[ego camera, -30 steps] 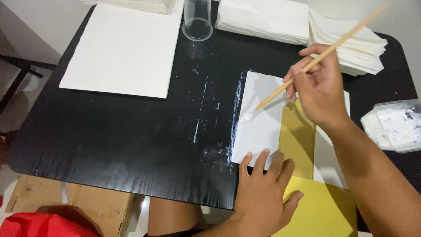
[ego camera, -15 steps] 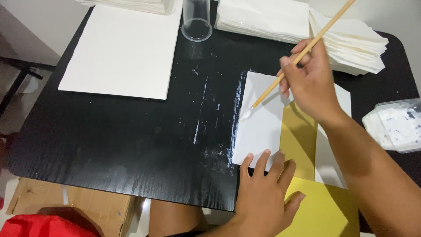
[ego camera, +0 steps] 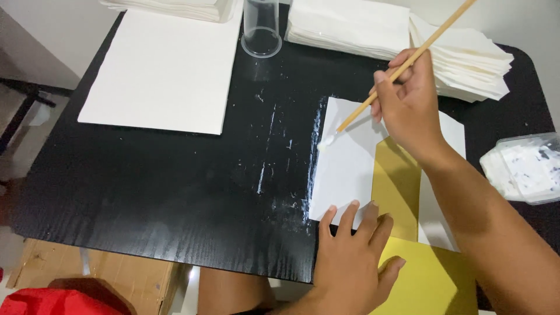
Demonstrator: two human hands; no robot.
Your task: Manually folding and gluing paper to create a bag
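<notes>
My right hand grips a long wooden stick whose white, glue-covered tip touches the left edge of a white paper flap. That flap belongs to a white and gold unfolded paper piece lying on the black table. My left hand lies flat with spread fingers on the lower edge of the white flap and the gold sheet, pressing them down. White glue smears streak the table just left of the flap.
A large white sheet lies at the back left. A clear plastic cup stands at the back centre. Stacks of white folded paper sit at the back right. A clear tub of white glue is at the right edge.
My right hand has swung the stick more upright and slid its tip a little up the flap's left edge. My left hand has stayed in place.
</notes>
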